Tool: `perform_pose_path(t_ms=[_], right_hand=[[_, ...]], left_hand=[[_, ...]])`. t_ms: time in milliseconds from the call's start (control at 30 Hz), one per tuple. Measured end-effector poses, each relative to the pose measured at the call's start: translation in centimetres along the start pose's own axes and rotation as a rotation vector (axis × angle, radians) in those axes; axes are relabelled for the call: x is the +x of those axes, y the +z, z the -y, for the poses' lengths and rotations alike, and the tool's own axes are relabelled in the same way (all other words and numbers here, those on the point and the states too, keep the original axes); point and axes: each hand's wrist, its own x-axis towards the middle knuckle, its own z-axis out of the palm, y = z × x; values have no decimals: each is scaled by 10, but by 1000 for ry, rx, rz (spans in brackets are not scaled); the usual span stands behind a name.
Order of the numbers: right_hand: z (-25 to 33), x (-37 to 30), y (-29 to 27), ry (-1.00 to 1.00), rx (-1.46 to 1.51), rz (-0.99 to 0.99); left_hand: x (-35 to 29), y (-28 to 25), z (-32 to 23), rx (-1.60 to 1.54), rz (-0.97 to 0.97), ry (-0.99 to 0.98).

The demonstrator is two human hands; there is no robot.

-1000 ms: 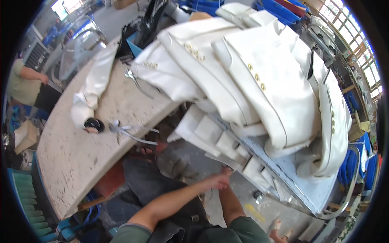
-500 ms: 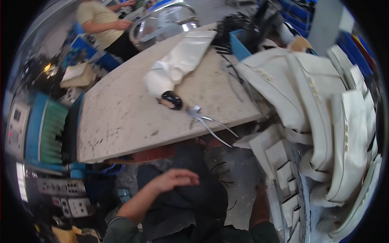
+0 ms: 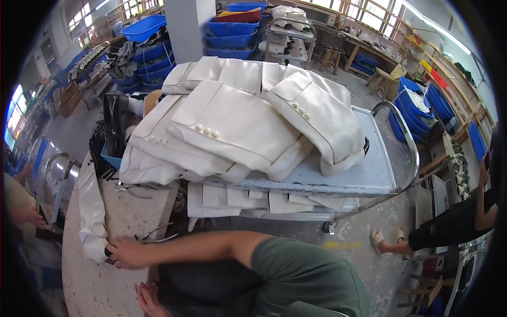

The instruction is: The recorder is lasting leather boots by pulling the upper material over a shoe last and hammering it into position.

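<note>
A white boot (image 3: 91, 208) lies on the worn table (image 3: 84, 280) at the left, its black end piece toward me. My right hand (image 3: 128, 252) reaches across with bent fingers closed on that end of the boot; the fingertips are partly hidden against it. Just past the wrist lie metal pincers (image 3: 157, 241), their handles pointing right and partly behind my forearm. Low by the table's edge is my left hand (image 3: 150, 300), empty, its fingers loosely apart and seen only in part.
A metal trolley (image 3: 377, 153) beside the table carries several white boot shafts (image 3: 237, 121) with pearl-like beads. Behind it stand a pillar (image 3: 190, 31) and stacked blue tubs (image 3: 232, 42). One person stands at the right in sandals (image 3: 377, 240); another person's hand (image 3: 34, 216) shows at the left.
My view has swung right, bringing the trolley to the middle. My right hand has come up from beside my lap to the boot. My left hand is now near the table's edge.
</note>
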Motion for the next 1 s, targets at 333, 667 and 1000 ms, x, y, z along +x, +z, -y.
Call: perform_pose_path(t_ms=[333,667,1000], right_hand=[[-8,93,66,458,12,435],[156,-36,-53,382,1320,520],[135,-223,-74,732,800,797]], left_hand=[[-51,-126,23,172,-240,144],[-50,-147,-139,-2,-798,1083],[-60,-82,39,-151,-24,422]])
